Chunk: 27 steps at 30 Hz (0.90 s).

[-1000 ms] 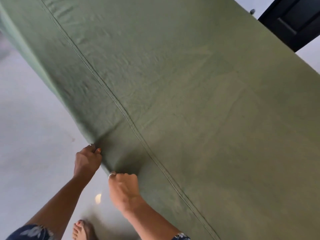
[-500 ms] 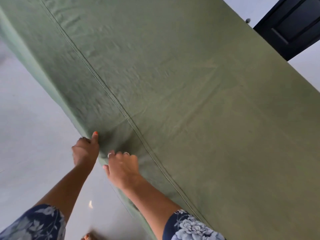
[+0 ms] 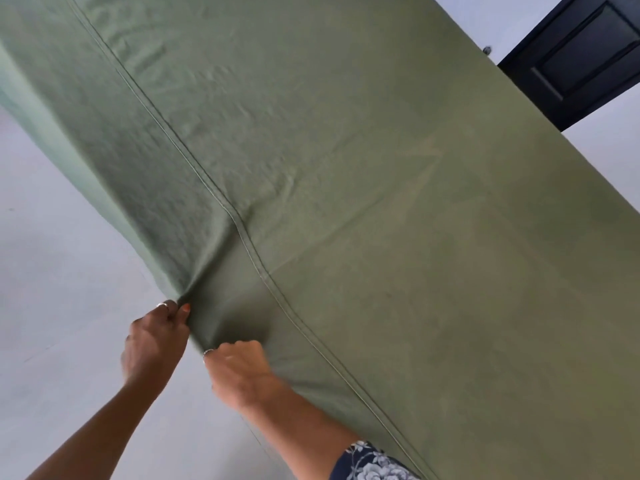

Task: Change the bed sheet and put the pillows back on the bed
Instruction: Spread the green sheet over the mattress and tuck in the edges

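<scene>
A green bed sheet (image 3: pixel 363 202) covers the whole bed, with a stitched seam running along the mattress's top edge. Its side panel hangs down toward the floor on the left. My left hand (image 3: pixel 152 341) pinches the lower edge of that hanging panel between thumb and fingers. Just to its right, my right hand (image 3: pixel 239 372) grips the same lower edge with curled fingers. Folds in the cloth fan out from the two hands. No pillows are in view.
Pale floor (image 3: pixel 52 306) lies to the left of the bed. A dark panelled door (image 3: pixel 581 60) stands beyond the bed's far side at the upper right, against a white wall.
Both hands have regripped the sheet's lower edge. The cloth between them has drawn tighter, with folds now running up to the seam. The view has shifted slightly.
</scene>
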Tool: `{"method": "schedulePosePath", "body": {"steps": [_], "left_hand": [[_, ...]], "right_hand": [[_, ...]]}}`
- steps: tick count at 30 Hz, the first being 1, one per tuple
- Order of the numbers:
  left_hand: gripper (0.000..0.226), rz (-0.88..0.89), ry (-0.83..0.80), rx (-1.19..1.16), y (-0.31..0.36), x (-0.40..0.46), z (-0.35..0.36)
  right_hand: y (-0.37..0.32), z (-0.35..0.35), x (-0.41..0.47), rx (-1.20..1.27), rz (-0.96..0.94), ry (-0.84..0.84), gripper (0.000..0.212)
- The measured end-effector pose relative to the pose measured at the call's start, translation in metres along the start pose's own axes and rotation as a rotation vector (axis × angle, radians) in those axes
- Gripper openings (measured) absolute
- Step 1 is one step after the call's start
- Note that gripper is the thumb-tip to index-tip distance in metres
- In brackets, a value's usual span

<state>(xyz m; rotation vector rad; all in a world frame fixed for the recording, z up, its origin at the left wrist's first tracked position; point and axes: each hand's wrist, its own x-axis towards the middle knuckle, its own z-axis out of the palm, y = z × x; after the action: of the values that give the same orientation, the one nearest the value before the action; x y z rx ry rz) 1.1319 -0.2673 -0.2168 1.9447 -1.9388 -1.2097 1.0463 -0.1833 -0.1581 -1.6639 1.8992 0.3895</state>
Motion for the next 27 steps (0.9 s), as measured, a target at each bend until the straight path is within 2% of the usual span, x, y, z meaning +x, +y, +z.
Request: {"method": "schedulePosePath", "body": {"steps": [3,8,10,13,16,21,23,26,27], "left_hand": [[0.035,0.055,0.008,-0.012,0.003,0.019,-0.01],[0.056,0.022,0.031,-0.041,0.026,0.086,-0.035],[0.059,-0.031,-0.018,-0.115,0.028,0.113,-0.035],[0.048,-0.043,-0.069,-0.134,0.024,0.131,-0.027],[0.04,-0.035,-0.035,-0.173,0.026,0.129,-0.035],[0.033,-0.124,0.064,-0.281,0.022,0.12,-0.065],[0.031,-0.159,-0.012,-0.333,0.018,0.118,-0.067],[0.028,-0.268,-0.227,-0.369,0.026,0.125,-0.076],[0.03,-0.283,-0.235,-0.361,0.029,0.132,-0.082]], "right_hand": [[0.004,-0.014,0.013,-0.038,-0.008,0.005,0.025],[-0.004,-0.049,0.063,0.105,0.125,0.26,0.037],[-0.008,-0.056,0.085,0.089,0.192,0.22,0.04],[-0.013,-0.056,0.104,0.06,0.213,0.143,0.029],[-0.02,-0.059,0.107,0.071,0.189,0.095,0.028],[-0.045,-0.072,0.106,0.184,0.134,0.061,0.029],[-0.045,-0.073,0.108,0.212,0.15,0.0,0.031],[-0.039,-0.083,0.118,0.133,0.12,-0.069,0.033],[-0.04,-0.09,0.124,0.107,0.099,-0.061,0.032]]}}
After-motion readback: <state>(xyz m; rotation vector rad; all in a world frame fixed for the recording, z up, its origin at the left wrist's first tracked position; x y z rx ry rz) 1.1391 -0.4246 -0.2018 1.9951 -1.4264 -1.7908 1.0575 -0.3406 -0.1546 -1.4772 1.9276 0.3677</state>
